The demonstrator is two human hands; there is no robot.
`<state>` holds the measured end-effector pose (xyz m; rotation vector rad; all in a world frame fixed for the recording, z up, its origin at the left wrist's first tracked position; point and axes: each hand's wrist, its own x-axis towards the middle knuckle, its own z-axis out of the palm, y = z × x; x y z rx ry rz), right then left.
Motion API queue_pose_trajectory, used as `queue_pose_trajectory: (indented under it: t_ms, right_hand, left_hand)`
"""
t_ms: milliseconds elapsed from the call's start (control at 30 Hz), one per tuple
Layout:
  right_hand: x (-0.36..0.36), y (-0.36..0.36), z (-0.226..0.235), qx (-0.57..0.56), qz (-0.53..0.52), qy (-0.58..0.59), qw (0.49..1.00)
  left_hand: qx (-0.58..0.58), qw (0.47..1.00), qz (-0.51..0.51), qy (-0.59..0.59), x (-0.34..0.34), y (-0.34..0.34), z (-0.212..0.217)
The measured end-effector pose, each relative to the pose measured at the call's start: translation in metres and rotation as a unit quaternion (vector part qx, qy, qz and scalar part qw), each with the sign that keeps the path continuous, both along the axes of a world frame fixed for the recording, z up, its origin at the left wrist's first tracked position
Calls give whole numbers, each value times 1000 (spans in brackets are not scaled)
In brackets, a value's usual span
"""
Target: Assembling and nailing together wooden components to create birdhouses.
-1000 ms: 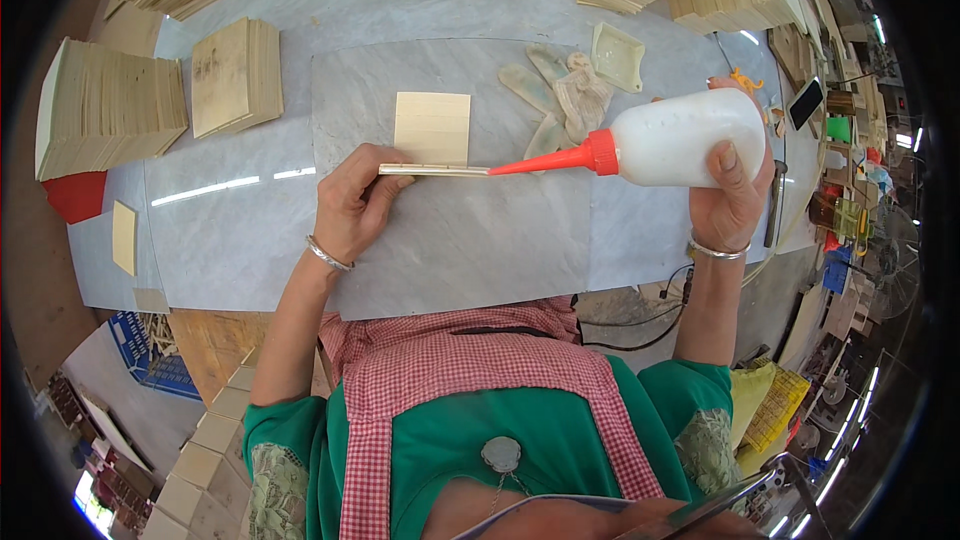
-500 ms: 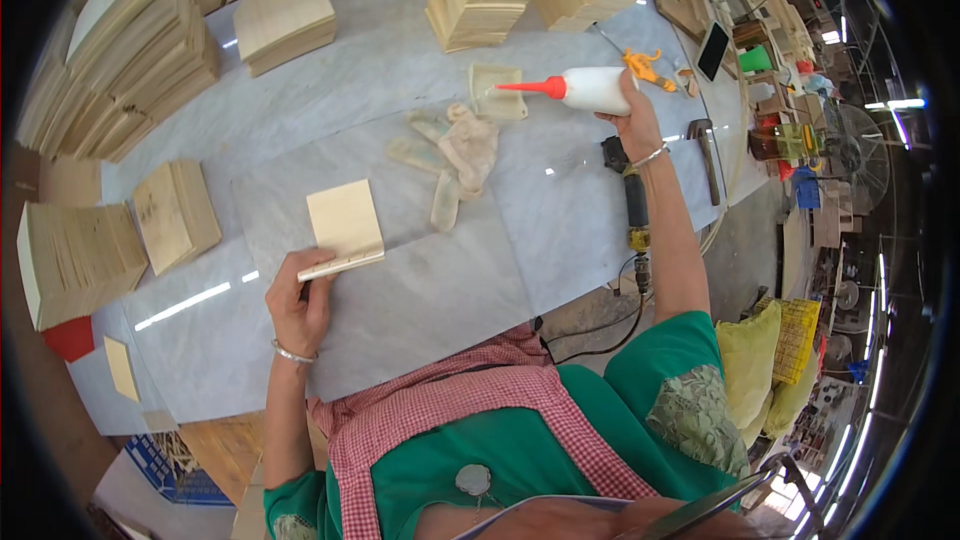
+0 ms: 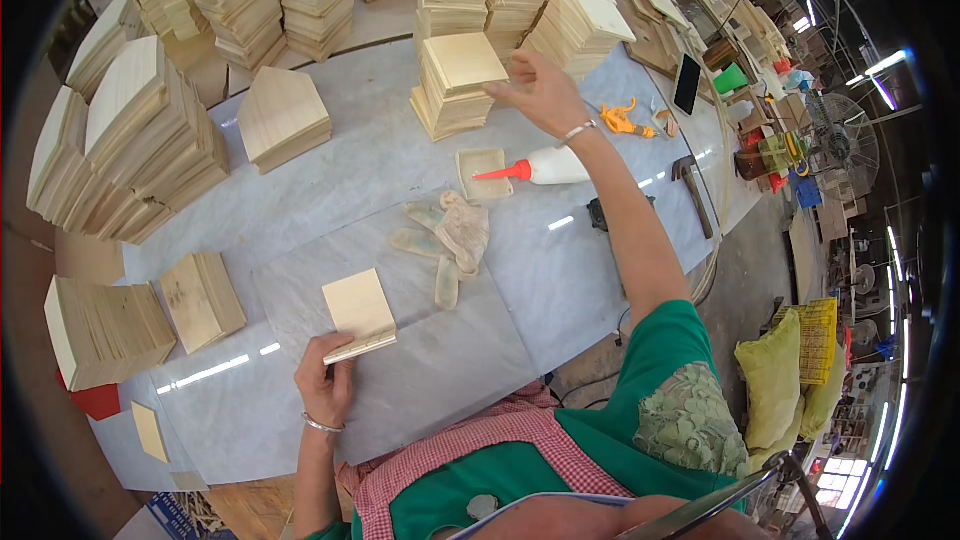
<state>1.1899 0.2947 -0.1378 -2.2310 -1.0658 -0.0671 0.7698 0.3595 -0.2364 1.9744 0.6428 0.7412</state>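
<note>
My left hand grips the near edge of a thin wooden strip that stands on edge against a square plywood panel lying flat on the grey table. My right hand reaches far forward and touches the top piece of a stack of square plywood panels, fingers apart. The white glue bottle with a red nozzle lies on its side on the table, below my right wrist, its tip over a small wooden tray.
Tall stacks of plywood pieces line the left and far sides. House-shaped panels sit mid-left. A glue-stained glove and rags lie in the middle. A hammer, a phone and an orange tool are at the right.
My right hand has let go of the glue bottle, which now lies on the table, and has reached out to the stack of square panels. My left hand still holds the strip.
</note>
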Motion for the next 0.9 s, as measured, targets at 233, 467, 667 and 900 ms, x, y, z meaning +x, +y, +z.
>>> queue_pose_trajectory:
  t_ms: [233,467,667,900]
  right_hand:
    - [27,12,-9,73,-28,328,942]
    - [-7,-7,12,273,-45,454,847]
    - [-142,-22,45,221,89,487,840]
    - [-232,-38,47,121,289,171,934]
  left_hand:
    - [-1,1000,-6,-2,0,0,-2]
    - [-9,999,2,-31,-14,5,31]
    - [-229,961,91,-125,1,10,95]
    - [-337,918,25,-206,20,-11,127]
